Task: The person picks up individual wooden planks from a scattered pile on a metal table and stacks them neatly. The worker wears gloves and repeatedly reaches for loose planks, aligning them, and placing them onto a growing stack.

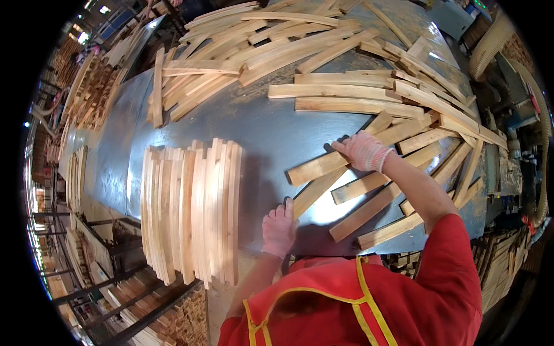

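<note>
My right hand [363, 151], in a pale pinkish knit glove with dark fingertips, is closed over a wooden slat [316, 168] that slants across the metal table. My left hand [279, 232], gloved alike, holds the near end of another slat [314, 195] lying just below the first; its grip is partly hidden. Several loose slats [366, 212] fan out under and beside my right forearm. To the left of my left hand, a row of slats [193, 213] lies side by side, packed closely, their near ends reaching past the table edge.
A large heap of slats [277, 52] covers the far side of the metal table [115, 173]. More slats [438, 109] cross each other at the right. Stacked timber [95, 92] stands at far left, above a dark metal rack [121, 248]. A ribbed hose [490, 49] hangs at far right.
</note>
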